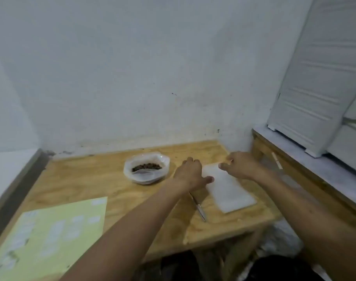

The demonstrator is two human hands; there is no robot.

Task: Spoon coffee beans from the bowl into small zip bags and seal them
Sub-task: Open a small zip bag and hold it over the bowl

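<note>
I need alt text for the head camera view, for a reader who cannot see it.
Two bare hands, left hand and right hand, reach to the far end of a flat white stack of small zip bags on a light wooden table. A plastic-lined bowl of brown coffee beans sits left; a metal spoon lies nearer.

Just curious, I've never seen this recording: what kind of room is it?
Probably a plain home corner, not a lab: a bare plywood table against a scuffed white wall, with a white appliance alongside.
</note>
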